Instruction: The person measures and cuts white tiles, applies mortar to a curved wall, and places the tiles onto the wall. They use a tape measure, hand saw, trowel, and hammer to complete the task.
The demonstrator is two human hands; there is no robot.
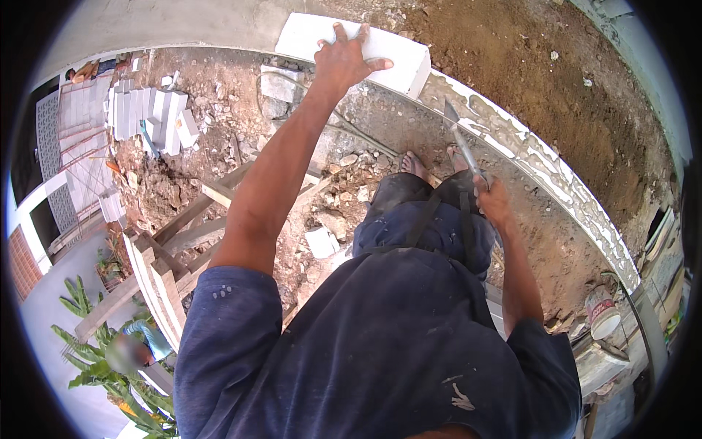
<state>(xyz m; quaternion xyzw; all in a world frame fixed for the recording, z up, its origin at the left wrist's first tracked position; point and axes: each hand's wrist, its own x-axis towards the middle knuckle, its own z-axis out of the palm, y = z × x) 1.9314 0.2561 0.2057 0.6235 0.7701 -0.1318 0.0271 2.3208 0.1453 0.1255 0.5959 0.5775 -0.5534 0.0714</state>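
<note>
My left hand (345, 62) lies with fingers spread on the top of a white block (303, 36). The block sits on the low wall at the upper middle, its end face turned to the right. My right hand (493, 201) is wrapped round the handle of a grey metal tool (466, 146) with a narrow pointed blade, whose exact kind I cannot make out. The tool's tip is over the near edge of the low wall (512, 139), to the right of the block. That wall's top carries uneven streaks of white and grey mortar.
Brown soil (541, 66) lies beyond the wall. Stacked white blocks (150, 117) stand at the left, over rubble. A wooden frame (175, 241) is at lower left, with another person (150, 344) beside plants. A white bucket (602, 314) stands at the right. My feet (414, 165) are close to the wall.
</note>
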